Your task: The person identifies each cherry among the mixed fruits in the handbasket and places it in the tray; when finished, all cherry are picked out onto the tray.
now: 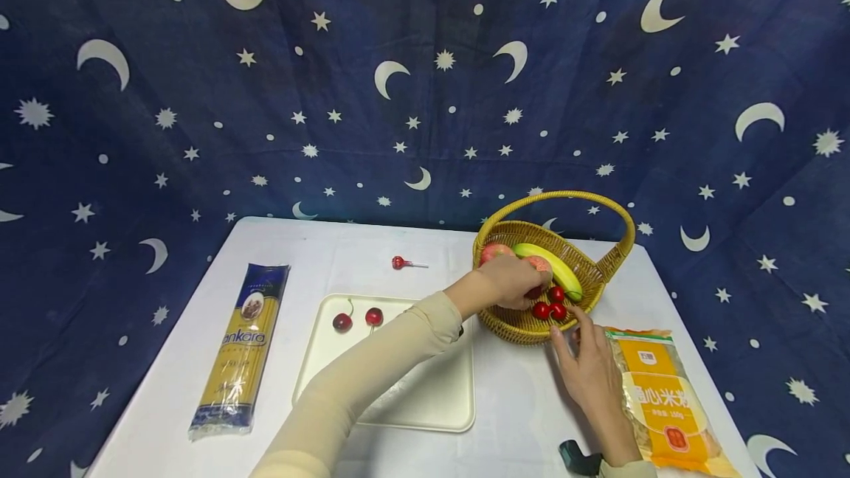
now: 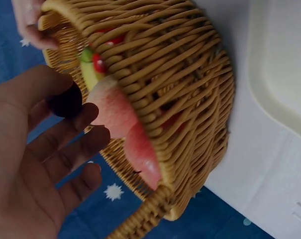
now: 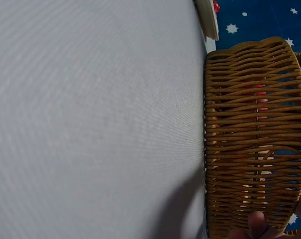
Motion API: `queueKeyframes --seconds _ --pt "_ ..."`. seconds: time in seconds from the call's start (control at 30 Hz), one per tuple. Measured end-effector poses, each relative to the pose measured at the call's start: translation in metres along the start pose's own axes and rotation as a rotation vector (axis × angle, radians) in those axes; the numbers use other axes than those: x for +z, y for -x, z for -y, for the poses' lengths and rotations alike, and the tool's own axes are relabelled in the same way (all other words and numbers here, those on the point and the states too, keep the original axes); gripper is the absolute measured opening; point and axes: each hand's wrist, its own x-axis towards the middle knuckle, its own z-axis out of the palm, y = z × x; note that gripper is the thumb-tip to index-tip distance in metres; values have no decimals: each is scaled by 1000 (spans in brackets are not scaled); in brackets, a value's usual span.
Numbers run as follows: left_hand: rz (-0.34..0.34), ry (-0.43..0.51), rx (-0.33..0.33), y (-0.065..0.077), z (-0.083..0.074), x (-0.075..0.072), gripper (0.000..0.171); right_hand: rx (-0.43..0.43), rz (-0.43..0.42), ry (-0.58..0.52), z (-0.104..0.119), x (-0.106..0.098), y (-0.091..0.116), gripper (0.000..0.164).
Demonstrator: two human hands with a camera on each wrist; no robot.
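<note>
Over the wicker basket (image 1: pixel 510 329), my left hand (image 1: pixel 510 280) pinches a dark round cherry (image 2: pixel 65 101) between thumb and fingertips; its other fingers are loosely bent. Inside the basket lie a banana (image 1: pixel 554 265), a peach (image 1: pixel 540 264), a red apple (image 1: pixel 494 251) and bright red cherries (image 1: pixel 556 311). My right hand (image 1: pixel 589 364) touches the basket's near right side, its fingertips against the weave in the right wrist view. Two dark cherries (image 1: pixel 341 322) with stems lie on the cream tray (image 1: pixel 458 411), partly covered by my left forearm.
A pasta packet (image 1: pixel 240 352) lies at the left of the white table. Behind the tray is a red lollipop (image 1: pixel 398 262). An orange rice-noodle packet (image 1: pixel 664 397) lies right of my right hand. The basket's tall handle (image 1: pixel 558 196) arches over its back.
</note>
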Motion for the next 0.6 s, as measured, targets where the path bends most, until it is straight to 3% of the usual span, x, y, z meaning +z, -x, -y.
queueKeyframes --seconds 0.27,0.6 --pt "-244 -18 34 18 1 -7 24 20 11 10 2 -1 0 62" --pt "-393 -31 56 45 -1 -15 32 31 14 20 2 0 0 63"
